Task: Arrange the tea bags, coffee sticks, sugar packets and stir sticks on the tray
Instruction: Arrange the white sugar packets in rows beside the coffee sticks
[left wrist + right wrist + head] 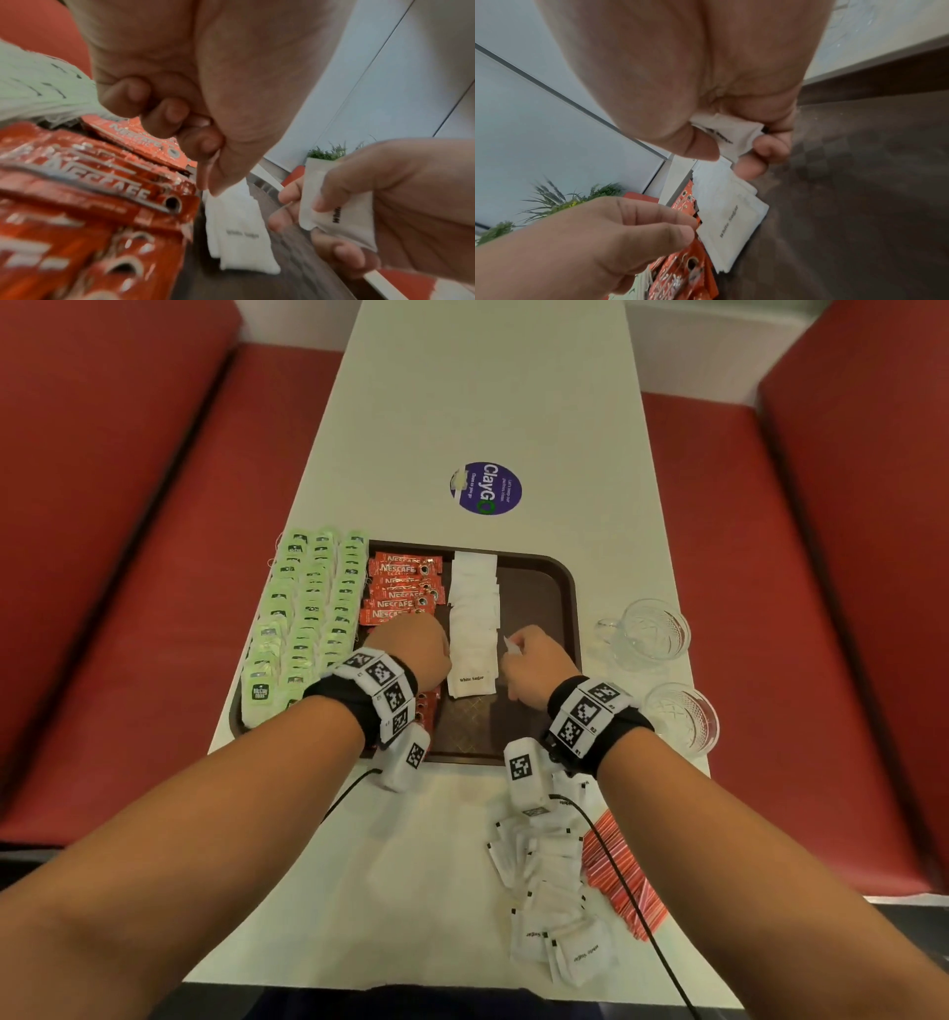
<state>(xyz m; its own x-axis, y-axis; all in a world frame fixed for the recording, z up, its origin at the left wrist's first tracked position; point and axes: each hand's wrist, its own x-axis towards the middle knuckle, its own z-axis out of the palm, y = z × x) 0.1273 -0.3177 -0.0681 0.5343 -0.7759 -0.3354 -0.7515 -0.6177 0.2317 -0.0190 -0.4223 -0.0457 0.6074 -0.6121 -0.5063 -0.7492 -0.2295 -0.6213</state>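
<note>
A dark brown rectangular plastic tray [562, 588] lies on the long white desk [488, 403]. Along the tray's left side, pale green paper tea bags [308, 618] lie in overlapping rows. Just right of them, toward the tray's middle, runs a column of red foil coffee sticks [403, 588]. Right of the coffee sticks lies a column of white paper sugar packets [473, 618], overlapping one another. The right strip of the tray shows its bare textured floor.

The left hand [411, 649] hovers over the near end of the coffee column, beside the sugar column. Its fingers [167, 113] are curled into the palm, and the thumb tip points down at the sugar column; it holds nothing that can be seen. The right hand [539, 665] is over the tray's right strip, just beside the sugar column. Its fingers [770, 146] and thumb pinch a single white sugar packet [334, 203], which is lifted clear of the tray floor.

On the desk nearer than the tray, toward the right, a loose heap of white sugar packets [554, 891] lies spread out. A bundle of thin red-and-white striped stir sticks [624, 875] touches the heap's right edge. Two clear cut-glass cups [652, 631] stand on the desk right of the tray. A round purple sticker [487, 488] sits on the desk beyond the tray. Red cushioned benches [128, 531] flank the desk.
</note>
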